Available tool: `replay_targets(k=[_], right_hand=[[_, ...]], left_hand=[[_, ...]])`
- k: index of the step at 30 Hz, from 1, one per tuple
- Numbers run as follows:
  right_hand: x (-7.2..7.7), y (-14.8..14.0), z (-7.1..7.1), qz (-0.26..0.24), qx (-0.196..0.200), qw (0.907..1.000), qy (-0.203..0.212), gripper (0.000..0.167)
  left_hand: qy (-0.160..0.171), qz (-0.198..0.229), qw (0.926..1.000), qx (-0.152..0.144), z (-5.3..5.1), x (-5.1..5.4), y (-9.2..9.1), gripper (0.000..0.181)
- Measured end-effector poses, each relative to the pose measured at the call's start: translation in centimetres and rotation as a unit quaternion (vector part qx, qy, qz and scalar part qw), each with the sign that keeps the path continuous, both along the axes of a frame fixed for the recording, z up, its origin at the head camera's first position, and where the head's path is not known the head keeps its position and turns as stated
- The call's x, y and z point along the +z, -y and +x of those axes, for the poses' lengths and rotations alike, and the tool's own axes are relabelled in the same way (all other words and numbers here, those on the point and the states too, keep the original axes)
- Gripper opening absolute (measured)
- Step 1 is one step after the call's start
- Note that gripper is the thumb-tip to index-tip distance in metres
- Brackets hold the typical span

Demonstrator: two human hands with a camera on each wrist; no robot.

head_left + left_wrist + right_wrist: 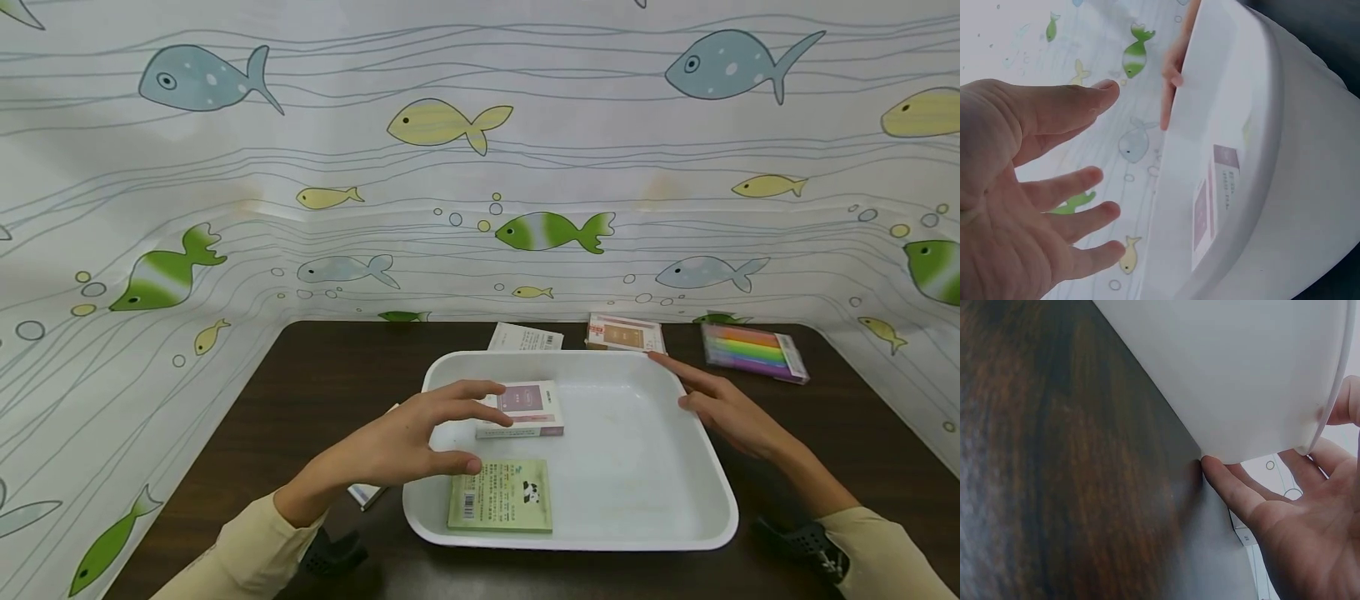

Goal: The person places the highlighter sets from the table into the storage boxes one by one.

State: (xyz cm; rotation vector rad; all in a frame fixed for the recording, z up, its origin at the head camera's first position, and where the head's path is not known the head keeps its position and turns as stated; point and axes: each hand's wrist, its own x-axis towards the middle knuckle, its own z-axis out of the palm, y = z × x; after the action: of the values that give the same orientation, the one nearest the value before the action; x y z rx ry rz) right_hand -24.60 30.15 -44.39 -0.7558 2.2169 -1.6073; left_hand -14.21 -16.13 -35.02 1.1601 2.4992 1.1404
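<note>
Over the left side of a white plastic tray (637,533) hovers my left hand (420,433), its fingers spread and nothing between them. In the left wrist view the left hand's (1041,194) fingers are apart and away from the tray wall. Below it in the tray lie a white box with a purple panel (525,408) and a green packet with a panda picture (501,496). My right hand (723,408) holds the tray's far right corner. In the right wrist view, the right hand's (1304,512) thumb is at the rim and its fingers touch the outer wall.
Behind the tray lie a white printed box (525,337), a box with a brown panel (624,335) and a clear case of coloured pens (753,352). Another thin box (366,495) is partly hidden under the left hand. A fish-patterned sheet (450,183) surrounds the dark table (300,392).
</note>
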Motion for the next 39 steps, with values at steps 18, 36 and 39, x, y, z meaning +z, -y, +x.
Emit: replay_targets(k=[18,36,39], right_hand=[[0.0,0.1,0.1,-0.022,0.015,0.9996,0.012,0.059],[-0.2,0.1,-0.1,-0.017,0.003,0.9997,0.017,0.059],[-0.3,0.0,-0.1,-0.017,0.002,0.9996,0.022,0.060]], left_hand=[[0.004,-0.015,0.9994,-0.030,0.1,0.2,0.0,0.052],[-0.011,-0.033,0.9994,-0.005,0.7,1.1,2.5,0.051],[0.003,-0.040,0.9992,0.005,0.9,1.1,3.0,0.054]])
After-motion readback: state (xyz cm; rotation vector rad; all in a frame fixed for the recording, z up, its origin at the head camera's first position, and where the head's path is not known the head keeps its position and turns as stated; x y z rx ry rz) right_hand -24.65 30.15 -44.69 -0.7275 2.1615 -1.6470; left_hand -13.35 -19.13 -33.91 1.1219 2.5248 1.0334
